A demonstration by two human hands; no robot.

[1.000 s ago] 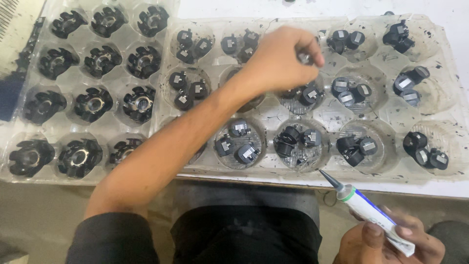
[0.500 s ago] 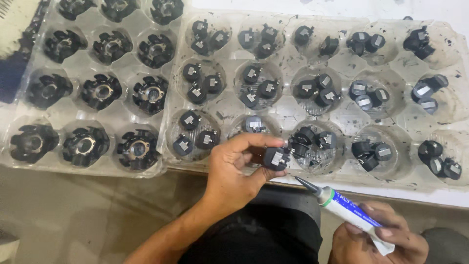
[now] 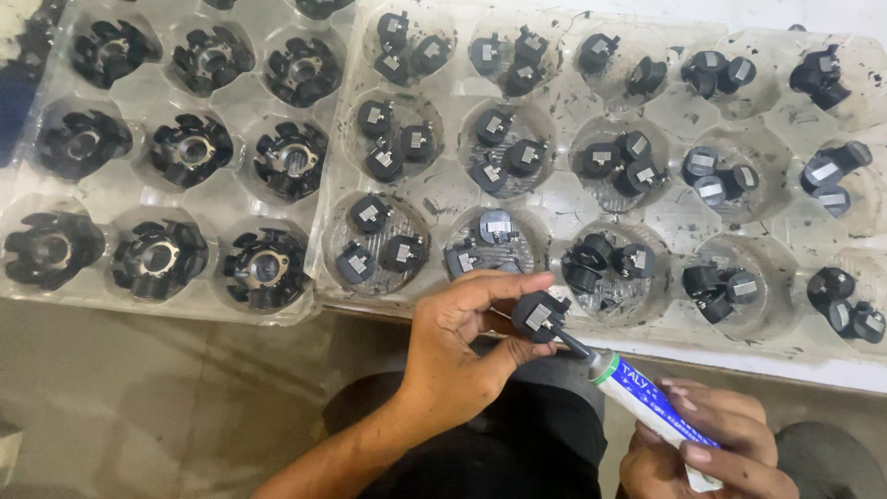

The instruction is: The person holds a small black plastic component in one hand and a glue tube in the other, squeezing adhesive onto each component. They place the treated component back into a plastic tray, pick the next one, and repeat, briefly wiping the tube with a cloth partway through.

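My left hand (image 3: 457, 346) pinches a small black round part (image 3: 539, 315) with a grey square face, held just below the near edge of the right tray (image 3: 554, 208). My right hand (image 3: 707, 448) grips a white and blue glue tube (image 3: 651, 404) with a green collar. Its dark nozzle tip touches the part's side. The right tray's clear cups each hold two or three of the same small black parts.
A second clear tray (image 3: 120, 199) on the left holds larger black finned rings (image 3: 268, 268), one per cup. Both trays rest on a pale table whose near edge runs just past my hands. My dark-clothed lap (image 3: 517, 444) lies below.
My left hand reached to a far cup of the right tray, came back with one small black part, and now holds it near my lap. The tube's nozzle has come up against it.
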